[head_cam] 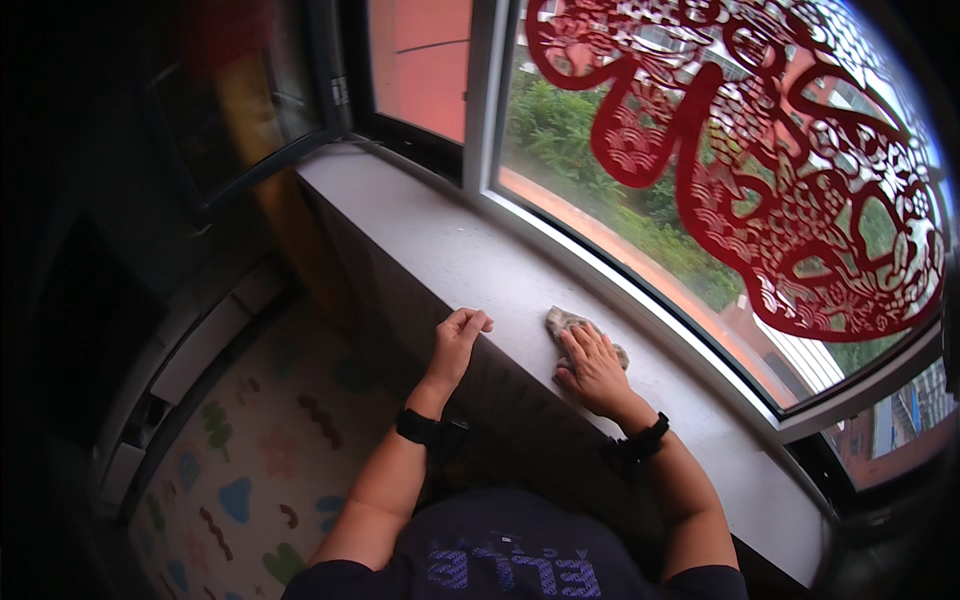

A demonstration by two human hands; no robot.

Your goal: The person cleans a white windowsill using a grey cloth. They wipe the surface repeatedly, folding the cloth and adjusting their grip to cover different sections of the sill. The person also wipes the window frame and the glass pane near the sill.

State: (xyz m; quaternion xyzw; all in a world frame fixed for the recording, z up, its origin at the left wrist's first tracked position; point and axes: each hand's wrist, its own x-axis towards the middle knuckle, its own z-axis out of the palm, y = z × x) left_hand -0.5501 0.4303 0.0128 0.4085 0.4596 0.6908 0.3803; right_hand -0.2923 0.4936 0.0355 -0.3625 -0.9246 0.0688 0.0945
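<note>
My right hand lies palm down over a crumpled grey-brown cloth, its fingers spread across it. The cloth rests on the pale window sill, and its edges show beyond my fingers and thumb. Close to the sill's inner edge, my left hand is curled with the thumb against the fingers. I see nothing in it. Both wrists wear dark bands.
A framed window runs along the sill, with a red paper-cut style decoration on its glass. At the far left a window sash stands open inward. Below lies a patterned floor mat, beside a low white unit.
</note>
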